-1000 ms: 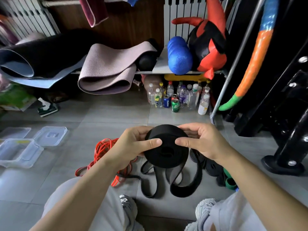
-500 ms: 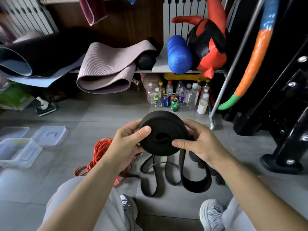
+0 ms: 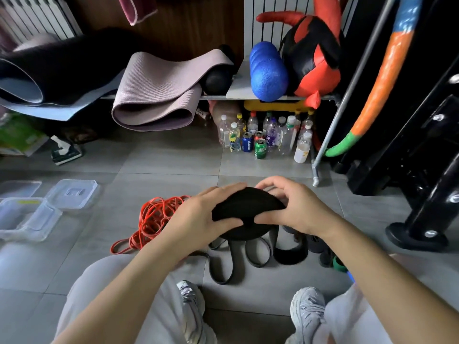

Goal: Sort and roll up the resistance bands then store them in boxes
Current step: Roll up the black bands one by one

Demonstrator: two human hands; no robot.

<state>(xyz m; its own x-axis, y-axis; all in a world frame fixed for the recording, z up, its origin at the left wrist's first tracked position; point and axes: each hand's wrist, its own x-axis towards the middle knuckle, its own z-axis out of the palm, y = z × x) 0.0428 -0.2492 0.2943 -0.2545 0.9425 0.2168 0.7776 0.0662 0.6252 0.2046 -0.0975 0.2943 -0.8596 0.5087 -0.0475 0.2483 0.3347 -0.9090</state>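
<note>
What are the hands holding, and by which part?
Both hold the rolled-up black rubber resistance band: the left hand grips its left side, the right hand its right side, thumbs on the near face, fingers over the top.

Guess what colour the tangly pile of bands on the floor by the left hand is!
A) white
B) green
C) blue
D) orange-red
D: the loose bands piled on the floor beside the left hand are orange-red, while both it and the right hand grip the black roll.

Clear boxes (image 3: 15,214) cut off left
</note>
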